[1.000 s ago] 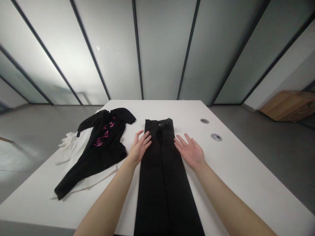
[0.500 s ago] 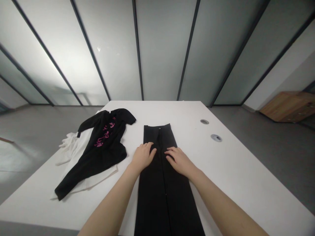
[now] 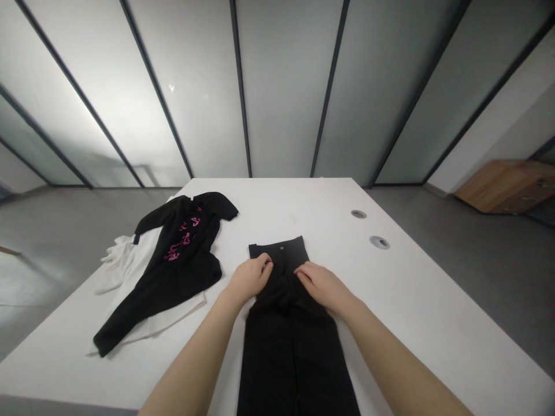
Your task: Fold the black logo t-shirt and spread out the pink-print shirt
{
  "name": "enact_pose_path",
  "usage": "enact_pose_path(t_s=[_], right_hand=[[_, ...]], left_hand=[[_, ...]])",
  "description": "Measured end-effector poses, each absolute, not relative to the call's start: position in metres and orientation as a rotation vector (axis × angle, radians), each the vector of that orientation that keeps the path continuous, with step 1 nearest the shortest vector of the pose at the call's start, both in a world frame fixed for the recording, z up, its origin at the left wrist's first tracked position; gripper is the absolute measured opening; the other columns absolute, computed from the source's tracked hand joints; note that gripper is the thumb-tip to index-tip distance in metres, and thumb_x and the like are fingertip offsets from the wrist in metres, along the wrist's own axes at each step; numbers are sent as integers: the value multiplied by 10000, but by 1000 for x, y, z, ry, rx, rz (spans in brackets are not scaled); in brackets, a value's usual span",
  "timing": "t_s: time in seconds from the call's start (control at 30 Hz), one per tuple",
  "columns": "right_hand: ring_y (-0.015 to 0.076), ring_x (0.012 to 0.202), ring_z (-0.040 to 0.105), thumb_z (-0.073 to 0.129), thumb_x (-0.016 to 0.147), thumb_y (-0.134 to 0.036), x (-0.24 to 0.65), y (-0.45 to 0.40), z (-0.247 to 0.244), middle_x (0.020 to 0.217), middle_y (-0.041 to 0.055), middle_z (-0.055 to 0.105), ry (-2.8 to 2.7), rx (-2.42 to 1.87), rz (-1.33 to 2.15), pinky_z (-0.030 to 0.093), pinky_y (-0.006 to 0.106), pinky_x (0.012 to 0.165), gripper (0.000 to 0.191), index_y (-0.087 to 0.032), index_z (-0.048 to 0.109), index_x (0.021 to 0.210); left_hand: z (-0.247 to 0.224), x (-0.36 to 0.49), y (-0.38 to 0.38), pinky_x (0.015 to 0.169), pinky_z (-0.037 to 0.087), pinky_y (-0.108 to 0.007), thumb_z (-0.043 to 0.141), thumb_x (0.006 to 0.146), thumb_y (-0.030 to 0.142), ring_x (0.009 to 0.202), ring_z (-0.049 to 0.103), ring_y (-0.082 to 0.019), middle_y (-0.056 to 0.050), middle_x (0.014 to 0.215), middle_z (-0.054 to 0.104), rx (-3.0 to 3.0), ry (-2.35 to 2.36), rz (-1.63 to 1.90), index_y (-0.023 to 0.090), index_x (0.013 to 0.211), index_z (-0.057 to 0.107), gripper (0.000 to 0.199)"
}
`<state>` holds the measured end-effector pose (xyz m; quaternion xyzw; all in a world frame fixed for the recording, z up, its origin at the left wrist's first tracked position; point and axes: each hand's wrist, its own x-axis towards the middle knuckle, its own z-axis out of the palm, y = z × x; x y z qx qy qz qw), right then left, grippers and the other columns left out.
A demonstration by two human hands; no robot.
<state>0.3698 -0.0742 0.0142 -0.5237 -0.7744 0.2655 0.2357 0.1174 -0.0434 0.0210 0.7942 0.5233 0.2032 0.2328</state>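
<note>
The left hand (image 3: 249, 280) lay on the black trousers (image 3: 290, 352) just below the waistband, its fingers curled in and closed on the cloth. The right hand (image 3: 323, 287) sat on the other side of the fly with its fingers also bent and gathered on the fabric, so both hands were narrow rather than spread. The two hands were near each other but not touching, with a strip of dark cloth between them.

The trousers lay flat and lengthwise on the white table (image 3: 277, 202), running from the lower middle of the frame toward its centre. The waistband (image 3: 278, 248) stood just above the hands, and the cloth beneath them looked bunched.

To the left of the trousers, and apart from them, lay a black garment (image 3: 186, 260) with a pink print, one sleeve reaching to the upper left. It partly covered a crumpled white garment (image 3: 125, 271).

Two round cable grommets (image 3: 368, 228) were set in the table at upper right. Beyond the table were a grey floor (image 3: 455, 277), frosted glass panels (image 3: 286, 98) in dark frames, and a wooden cabinet (image 3: 507, 186) at far right.
</note>
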Motion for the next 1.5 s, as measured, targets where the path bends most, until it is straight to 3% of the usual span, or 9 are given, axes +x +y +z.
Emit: enact_pose_path(t_s=[0.13,0.27,0.37,0.6,0.83,1.03,1.23,1.37,1.5], right_hand=[[259,935,705,493,1050,-293,371,-77,18,1003,58,779,-2126,-1455,725,518,403,920,281,-276,773,1065],[295,1174,643,538,992,-213,373,-72,9,1262,81,741,-2010,-1376,608,466,465,1079,307,-277,769,1185],[304,1132,647,530,984,-193,375,-70,7,1232,103,740,-2084,-1412,605,478,474,1053,298,-256,787,1122],[237,871,705,472,1042,-215,375,-71,11,919,50,764,-1966,-1781,688,478,348,811,237,-267,687,1127],[341,973,725,638,981,-357,386,-66,-2,975,161,752,-1703,-2108,550,486,402,806,307,-206,576,1241],[359,1044,716,758,884,-455,399,-62,-8,980,151,757,-1696,-2022,658,505,417,837,272,-231,640,986],[176,503,585,746,893,-400,397,-63,6,614,33,664,-1610,-1926,1137,397,294,505,253,-232,617,755],[53,325,272,739,929,-467,402,-66,16,511,-49,556,-1324,-1773,1662,134,208,333,317,-232,583,785],[44,358,389,734,957,-413,406,-64,17,724,32,741,-948,-1554,1837,198,134,299,230,-217,615,946]], left_hand=[[22,113,-39,806,476,-348,462,1046,312,812,702,-264,-64,855,751,2187,1463,492,262,1002,708,255],[10,108,-31,989,455,-415,518,1003,254,1114,645,-322,-143,1207,735,2279,1763,582,212,1208,706,281],[3,104,-28,1054,428,-466,596,964,283,1208,586,-365,-181,1353,667,2297,1909,489,179,1324,684,385],[10,103,-27,942,481,-385,494,1020,298,1036,674,-296,-144,1108,722,2254,1791,371,204,949,779,308],[3,105,-28,915,490,-371,631,957,286,1057,715,-308,-134,1052,766,1985,1904,480,186,1366,615,421],[3,105,-25,856,507,-369,704,871,273,923,738,-301,-83,822,750,1905,1825,525,207,1076,710,216],[1,105,-27,459,372,-248,779,858,427,405,506,-139,39,558,596,1256,1552,581,223,975,606,292],[9,97,-26,401,340,-191,745,916,496,407,486,-88,-1,632,659,970,1314,617,193,984,621,335],[21,92,-22,497,525,-210,651,991,521,589,677,-137,-141,928,783,695,1081,577,143,1121,668,401]])
